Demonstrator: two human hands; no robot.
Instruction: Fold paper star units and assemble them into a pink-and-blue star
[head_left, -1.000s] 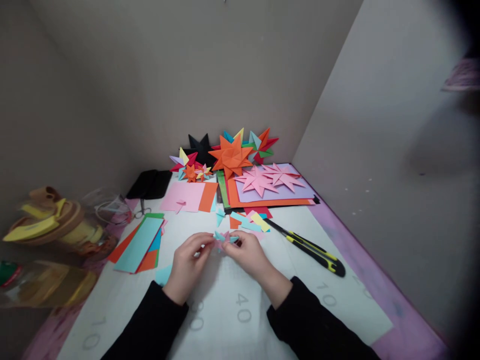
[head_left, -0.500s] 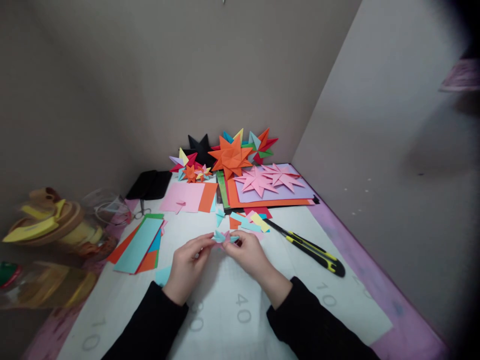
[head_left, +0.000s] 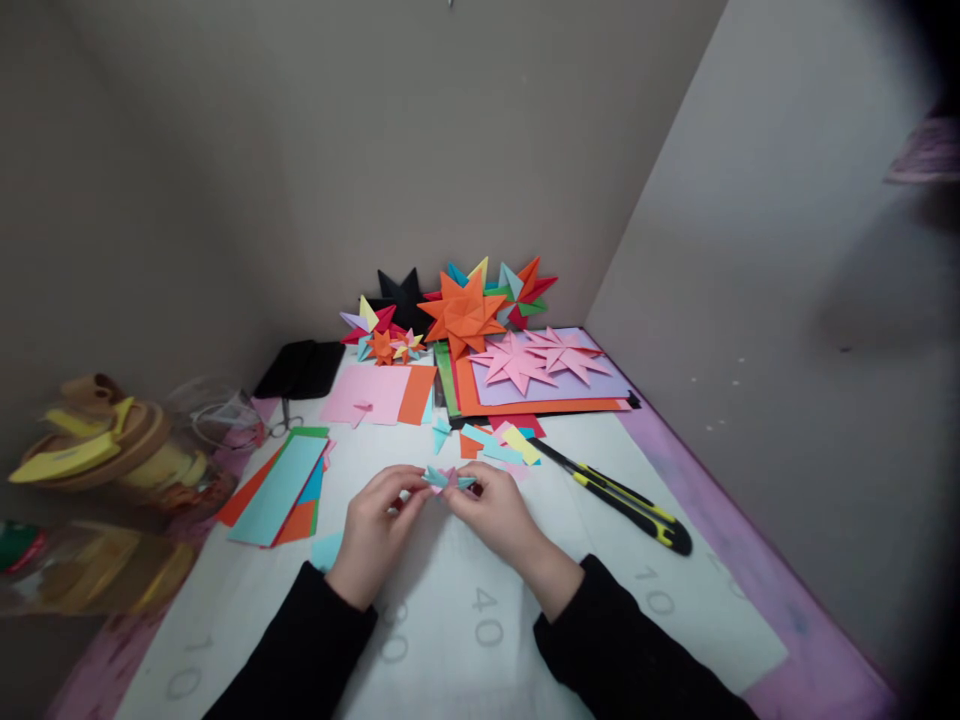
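The left hand [head_left: 379,525] and the right hand [head_left: 495,505] each pinch one side of a small blue and pink folded paper [head_left: 442,478], over the middle of the worktop [head_left: 739,545]. The step looks like shaping its folds. The next move seems to need a soft, careful squeeze. Since a second ago, the hands have hardly moved, but the paper looks flatter.

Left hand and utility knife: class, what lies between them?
Between the left hand and utility knife, the head view shows the blue-and-pink folded paper, then the right hand; paper scraps lie farther back.
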